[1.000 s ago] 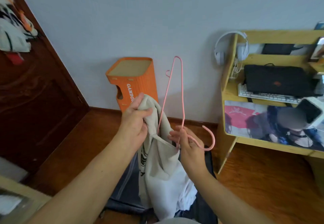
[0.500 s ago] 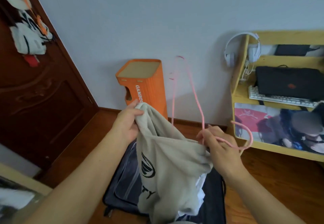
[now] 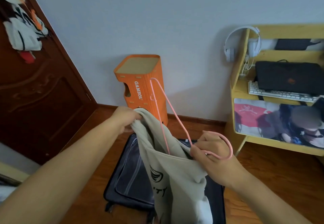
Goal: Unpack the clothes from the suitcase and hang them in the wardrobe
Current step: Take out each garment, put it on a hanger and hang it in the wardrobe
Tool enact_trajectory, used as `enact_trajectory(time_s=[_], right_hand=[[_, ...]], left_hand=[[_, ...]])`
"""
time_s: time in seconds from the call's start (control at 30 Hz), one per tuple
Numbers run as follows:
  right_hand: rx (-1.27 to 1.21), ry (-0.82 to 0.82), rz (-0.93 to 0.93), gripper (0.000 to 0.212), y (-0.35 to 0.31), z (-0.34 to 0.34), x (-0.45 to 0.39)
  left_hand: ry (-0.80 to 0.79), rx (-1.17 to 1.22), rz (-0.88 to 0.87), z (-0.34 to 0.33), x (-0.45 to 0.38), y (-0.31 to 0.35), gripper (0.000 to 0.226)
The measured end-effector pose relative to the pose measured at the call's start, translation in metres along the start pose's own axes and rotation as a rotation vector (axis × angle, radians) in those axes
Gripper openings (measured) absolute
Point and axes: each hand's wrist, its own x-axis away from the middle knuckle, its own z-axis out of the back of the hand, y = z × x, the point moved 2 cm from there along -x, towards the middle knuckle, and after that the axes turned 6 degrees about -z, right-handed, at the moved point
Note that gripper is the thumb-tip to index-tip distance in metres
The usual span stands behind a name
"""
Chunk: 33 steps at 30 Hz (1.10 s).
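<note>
"GAMBOL" in white capitals runs slanted down the side of the orange box (image 3: 140,83) by the wall. The beige garment (image 3: 172,171) carries a dark emblem with partial letters below it, "ITY" readable, the rest hidden in a fold. No legible text on the poster (image 3: 273,120) at the yellow bench (image 3: 240,76), nor on the black laptop (image 3: 287,76); its small orange logo is too blurred to read.

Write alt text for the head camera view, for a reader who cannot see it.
A person's left hand grips a beige sweatshirt while the right hand holds a pink hanger by its hook end, one hanger arm inside the garment. An open dark suitcase lies on the wooden floor below, with an orange stool against the wall.
</note>
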Motion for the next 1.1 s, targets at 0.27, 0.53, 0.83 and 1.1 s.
enact_trajectory(time_s=[0.27, 0.53, 0.83, 1.1], right_hand=[[0.264, -0.034, 0.242, 0.037, 0.039, -0.033, 0.015], [0.042, 0.16, 0.136, 0.023, 0.029, -0.067, -0.002], [0.506, -0.075, 0.304, 0.04, 0.015, -0.034, -0.009], [0.629, -0.205, 0.259, 0.045, 0.029, -0.025, -0.006]], left_hand=[[-0.154, 0.341, 0.073, -0.006, -0.008, 0.032, 0.028], [-0.205, 0.519, -0.002, -0.021, 0.007, 0.06, 0.019], [-0.006, 0.431, -0.04, 0.011, -0.009, 0.064, 0.017], [0.24, -0.079, -0.38, 0.01, -0.007, 0.047, 0.025]])
